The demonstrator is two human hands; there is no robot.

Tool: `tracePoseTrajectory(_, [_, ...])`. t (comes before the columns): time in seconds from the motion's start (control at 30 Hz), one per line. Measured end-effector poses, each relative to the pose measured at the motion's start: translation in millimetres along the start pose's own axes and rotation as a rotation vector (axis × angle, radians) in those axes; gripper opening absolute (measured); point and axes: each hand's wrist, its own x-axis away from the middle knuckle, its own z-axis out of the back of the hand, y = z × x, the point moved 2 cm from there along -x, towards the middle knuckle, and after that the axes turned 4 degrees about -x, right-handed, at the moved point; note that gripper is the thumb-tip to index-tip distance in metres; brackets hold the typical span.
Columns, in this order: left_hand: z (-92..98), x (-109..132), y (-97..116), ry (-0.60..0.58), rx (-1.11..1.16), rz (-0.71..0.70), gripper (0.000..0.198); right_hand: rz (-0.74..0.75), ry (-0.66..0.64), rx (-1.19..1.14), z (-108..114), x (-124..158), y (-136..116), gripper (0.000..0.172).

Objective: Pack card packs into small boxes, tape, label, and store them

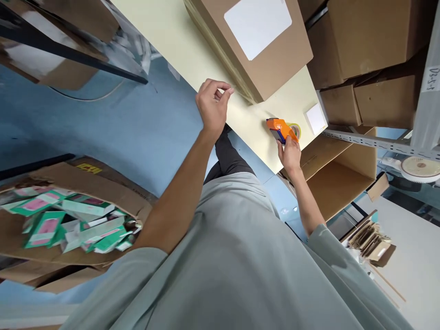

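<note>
A brown cardboard box [271,50] with a white label [257,26] lies on the pale yellow table [182,50], shiny tape along its near left side. Beside that side is my left hand [212,103], thumb and forefinger pinched together; whatever they hold, if anything, is too small to make out. My right hand [290,155] grips an orange and blue tape dispenser [282,129] with a yellow-edged roll, over the table's near right part.
A small white stack [315,119] sits at the table's right edge. An open carton of green and pink packets [79,220] stands at lower left. Shelves with cartons [371,36] rise at right, above an open empty carton [343,178].
</note>
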Motion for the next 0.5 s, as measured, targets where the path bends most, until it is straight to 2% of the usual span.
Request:
tracePoseTrajectory(0.1, [-21.2, -17, -13, 0.015, -0.120, 0.057, 0.071, -0.012, 0.042, 0.013, -11, -1, -3, 0.054])
tracePoseTrajectory(0.2, [-32.8, -22, -10, 0.059, -0.035, 0.129, 0.071, -0.040, 0.068, 0.002, -18, 2, -9, 0.052])
tracePoseTrajectory(0.37, [-26.6, -13, 11, 0.047, 0.278, 0.160, 0.065, -0.074, 0.026, -0.062, -18, 13, -24, 0.047])
tracePoseTrajectory(0.5, [-29.5, 0, 24, 0.172, 0.457, 0.382, 0.084, -0.126, -0.064, -0.049, -14, 22, -37, 0.044])
